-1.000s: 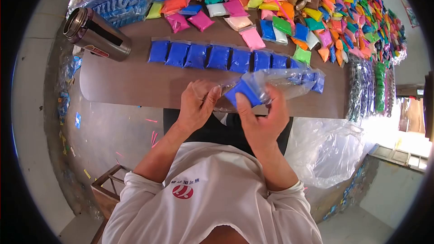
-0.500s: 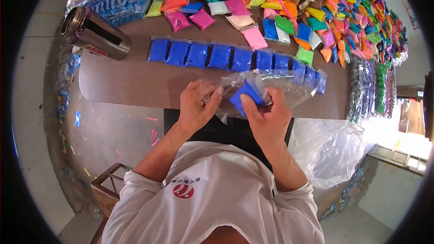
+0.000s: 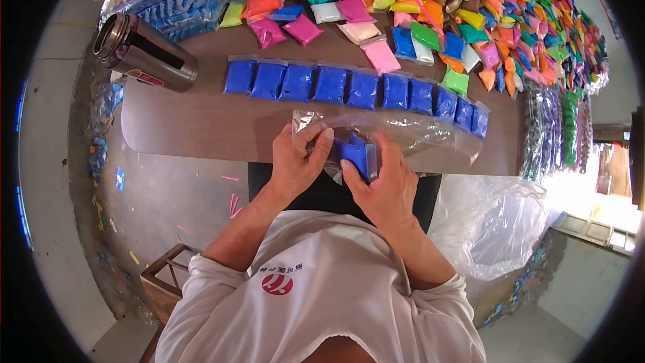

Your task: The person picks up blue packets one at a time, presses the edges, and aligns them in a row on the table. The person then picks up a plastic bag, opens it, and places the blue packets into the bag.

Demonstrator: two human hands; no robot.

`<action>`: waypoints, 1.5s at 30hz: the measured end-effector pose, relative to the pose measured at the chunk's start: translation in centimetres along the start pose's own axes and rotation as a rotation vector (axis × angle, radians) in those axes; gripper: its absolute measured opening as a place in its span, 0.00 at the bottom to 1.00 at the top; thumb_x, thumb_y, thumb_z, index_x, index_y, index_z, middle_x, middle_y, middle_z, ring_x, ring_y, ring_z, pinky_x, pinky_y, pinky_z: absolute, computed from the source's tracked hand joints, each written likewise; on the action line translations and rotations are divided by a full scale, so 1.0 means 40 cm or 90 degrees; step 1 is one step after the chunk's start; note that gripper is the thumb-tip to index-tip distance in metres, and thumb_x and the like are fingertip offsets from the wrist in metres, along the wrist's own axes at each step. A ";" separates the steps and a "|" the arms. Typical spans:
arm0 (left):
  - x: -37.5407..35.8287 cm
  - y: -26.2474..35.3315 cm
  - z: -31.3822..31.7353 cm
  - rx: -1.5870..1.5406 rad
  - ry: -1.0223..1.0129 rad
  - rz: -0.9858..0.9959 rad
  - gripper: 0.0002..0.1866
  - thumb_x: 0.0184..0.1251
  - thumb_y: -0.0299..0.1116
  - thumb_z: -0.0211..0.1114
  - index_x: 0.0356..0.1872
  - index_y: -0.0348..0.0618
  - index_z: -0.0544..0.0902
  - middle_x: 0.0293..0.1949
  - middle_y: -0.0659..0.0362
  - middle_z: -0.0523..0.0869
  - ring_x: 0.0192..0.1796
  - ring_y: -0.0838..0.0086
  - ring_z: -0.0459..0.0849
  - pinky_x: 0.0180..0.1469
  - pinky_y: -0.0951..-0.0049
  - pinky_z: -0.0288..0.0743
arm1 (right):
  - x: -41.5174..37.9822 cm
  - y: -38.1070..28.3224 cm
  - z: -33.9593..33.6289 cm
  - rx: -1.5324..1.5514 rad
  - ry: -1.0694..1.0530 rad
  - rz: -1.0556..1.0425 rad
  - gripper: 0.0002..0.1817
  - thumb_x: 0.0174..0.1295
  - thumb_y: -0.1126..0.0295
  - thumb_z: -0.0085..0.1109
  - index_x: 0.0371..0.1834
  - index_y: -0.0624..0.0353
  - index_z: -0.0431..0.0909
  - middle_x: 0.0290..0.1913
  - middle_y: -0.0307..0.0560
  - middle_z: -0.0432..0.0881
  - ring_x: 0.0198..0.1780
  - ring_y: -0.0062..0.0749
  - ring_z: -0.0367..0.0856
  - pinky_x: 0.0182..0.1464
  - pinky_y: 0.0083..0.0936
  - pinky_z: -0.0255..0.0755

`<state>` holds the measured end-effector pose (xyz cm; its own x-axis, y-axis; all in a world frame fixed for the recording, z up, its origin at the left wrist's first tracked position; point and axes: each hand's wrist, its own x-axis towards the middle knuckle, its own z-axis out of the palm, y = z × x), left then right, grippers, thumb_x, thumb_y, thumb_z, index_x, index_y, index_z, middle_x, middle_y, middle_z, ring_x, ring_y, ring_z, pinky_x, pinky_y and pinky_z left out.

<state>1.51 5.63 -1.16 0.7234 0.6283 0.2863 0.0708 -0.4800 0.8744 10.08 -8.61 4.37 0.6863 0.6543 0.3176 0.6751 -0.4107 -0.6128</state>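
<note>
My left hand (image 3: 294,165) pinches the mouth of a long clear plastic bag (image 3: 420,131), which stretches to the right across the table's front. Between the thumb and fingers of my right hand (image 3: 388,188) is a small blue packet (image 3: 357,157) in a clear wrapper, tilted and right at the bag's opening. A second blue corner shows just behind it. Beyond the bag lies a row of similar blue packets (image 3: 330,85), side by side in a slight curve.
A steel tumbler (image 3: 151,54) lies tilted at the table's left. Bundled packet strips (image 3: 178,10) rest behind it. A large heap of multicoloured packets (image 3: 497,20) covers the back and right. Clear plastic sheeting (image 3: 494,228) hangs off the front right edge of the brown table (image 3: 222,134).
My right hand has drawn slightly down and turned, bringing the blue packet lower and more upright. The bag's mouth now stands up by my left hand's fingers.
</note>
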 end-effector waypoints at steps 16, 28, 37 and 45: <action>0.017 0.039 -0.019 -0.022 -0.025 -0.104 0.10 0.68 0.32 0.61 0.32 0.34 0.82 0.21 0.50 0.79 0.25 0.62 0.79 0.29 0.68 0.70 | 0.052 -0.026 0.017 -0.023 -0.171 0.046 0.21 0.47 0.58 0.70 0.41 0.58 0.77 0.31 0.52 0.83 0.32 0.52 0.83 0.34 0.44 0.77; 0.015 0.061 -0.028 -0.109 -0.019 -0.147 0.12 0.73 0.34 0.58 0.38 0.35 0.83 0.30 0.57 0.84 0.32 0.79 0.78 0.35 0.76 0.72 | 0.059 -0.034 0.004 0.142 -0.209 -0.036 0.34 0.46 0.67 0.74 0.58 0.62 0.72 0.54 0.54 0.77 0.46 0.45 0.82 0.45 0.36 0.78; 0.011 0.051 -0.039 -0.307 -0.033 -0.176 0.16 0.75 0.39 0.57 0.41 0.33 0.82 0.34 0.63 0.83 0.36 0.83 0.75 0.37 0.79 0.70 | 0.039 -0.004 -0.003 0.284 -0.205 -0.022 0.28 0.48 0.71 0.72 0.53 0.63 0.73 0.48 0.55 0.78 0.46 0.52 0.79 0.47 0.40 0.75; 0.009 0.039 -0.039 -0.277 -0.070 -0.180 0.13 0.68 0.38 0.65 0.40 0.35 0.79 0.37 0.61 0.83 0.38 0.82 0.77 0.41 0.79 0.71 | 0.038 -0.032 0.026 0.329 -0.249 0.033 0.23 0.51 0.70 0.71 0.50 0.64 0.76 0.50 0.54 0.79 0.47 0.47 0.81 0.47 0.35 0.77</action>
<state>0.81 6.07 0.94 0.7868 0.6171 -0.0070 -0.0006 0.0122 0.9999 10.00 -6.43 4.88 0.4998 0.8646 0.0518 0.3595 -0.1527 -0.9206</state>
